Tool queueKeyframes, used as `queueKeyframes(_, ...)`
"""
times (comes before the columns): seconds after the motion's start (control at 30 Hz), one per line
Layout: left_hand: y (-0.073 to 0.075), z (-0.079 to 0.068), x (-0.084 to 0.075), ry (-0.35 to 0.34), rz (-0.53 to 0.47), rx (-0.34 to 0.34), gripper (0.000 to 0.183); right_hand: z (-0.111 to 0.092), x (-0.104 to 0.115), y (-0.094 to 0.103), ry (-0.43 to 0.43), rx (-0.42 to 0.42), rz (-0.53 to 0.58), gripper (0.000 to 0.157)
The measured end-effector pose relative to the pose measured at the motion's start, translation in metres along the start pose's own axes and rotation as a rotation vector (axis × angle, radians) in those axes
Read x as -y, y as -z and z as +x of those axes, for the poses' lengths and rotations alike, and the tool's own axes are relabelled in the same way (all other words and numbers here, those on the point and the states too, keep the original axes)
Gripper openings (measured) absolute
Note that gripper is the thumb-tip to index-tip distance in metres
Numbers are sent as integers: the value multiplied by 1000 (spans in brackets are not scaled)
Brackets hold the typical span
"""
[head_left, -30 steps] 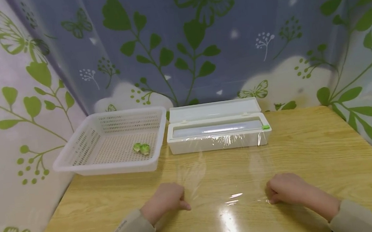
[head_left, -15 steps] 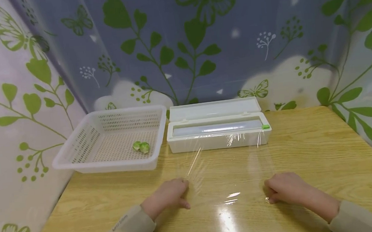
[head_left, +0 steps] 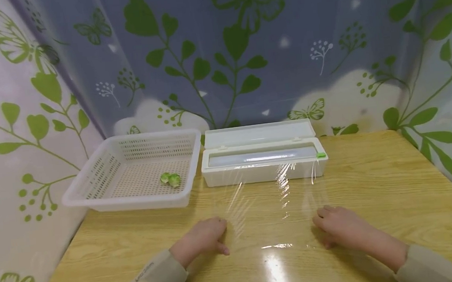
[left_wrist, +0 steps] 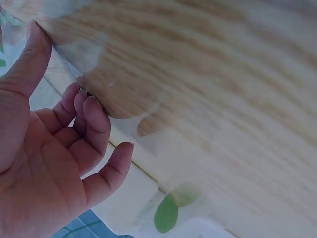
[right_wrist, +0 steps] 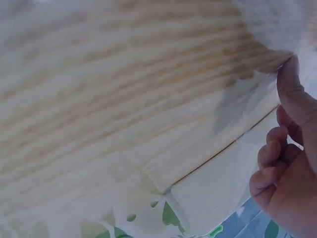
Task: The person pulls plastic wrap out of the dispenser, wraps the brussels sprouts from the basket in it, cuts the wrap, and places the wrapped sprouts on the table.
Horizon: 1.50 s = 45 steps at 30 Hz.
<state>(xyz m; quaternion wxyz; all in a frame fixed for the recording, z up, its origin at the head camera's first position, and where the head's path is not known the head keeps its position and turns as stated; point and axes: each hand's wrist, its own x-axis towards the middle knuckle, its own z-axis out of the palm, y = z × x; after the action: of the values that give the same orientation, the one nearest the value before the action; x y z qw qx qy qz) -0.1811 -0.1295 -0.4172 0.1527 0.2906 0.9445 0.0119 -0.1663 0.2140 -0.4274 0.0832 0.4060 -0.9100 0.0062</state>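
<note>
A sheet of clear cling film (head_left: 272, 217) runs from the white cling film dispenser (head_left: 266, 172) toward me over the wooden table. My left hand (head_left: 202, 239) rests at the film's left edge. In the left wrist view this left hand (left_wrist: 69, 134) has its thumb apart from loosely bent fingers, the tips touching the film. At the film's right edge lies my right hand (head_left: 346, 225). From the right wrist, the thumb of my right hand (right_wrist: 292, 153) touches the film's edge while the other fingers bend loosely. The dispenser's lid (head_left: 259, 134) is raised, with the roll (head_left: 263, 156) showing.
A white perforated basket (head_left: 127, 204) stands left of the dispenser, with small green brussels sprouts (head_left: 174, 180) inside. A green slider (head_left: 321, 155) sits at the dispenser's right end. Patterned cloth (head_left: 220, 62) hangs behind the wooden table (head_left: 376, 182).
My right hand has loosened its fingers and shifted slightly left. The left hand's fingers moved up and spread from the thumb. Glints on the film have changed.
</note>
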Motion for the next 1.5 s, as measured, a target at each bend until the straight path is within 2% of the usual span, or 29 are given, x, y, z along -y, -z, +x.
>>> queueKeyframes(0.13,-1,0,1,-1,-9,-1,45,1,-2,-2,23,3,21,40)
queueKeyframes(0.4,-3,2,5,-17,-6,-8,47,-4,-12,-5,-53,133,315,38)
queueKeyframes(0.5,-2,3,6,-15,2,-7,47,-6,-18,-5,-17,132,416,30)
queueKeyframes(0.63,-2,2,7,-23,9,-17,44,-6,-23,-5,59,96,478,20)
queueKeyframes(0.83,-2,0,8,-32,-22,-15,42,-7,-25,-3,59,97,459,27)
queueKeyframes(1.03,-2,0,10,-33,-15,3,44,-7,-24,-3,59,92,469,22)
queueKeyframes(1.27,-4,4,14,-66,23,1,52,-5,-20,-6,-11,165,380,35)
queueKeyframes(1.37,-4,4,15,-58,4,10,53,-6,-18,-6,-26,164,354,35)
queueKeyframes(1.5,-1,1,17,-88,-47,16,55,-8,-15,-5,-46,147,315,35)
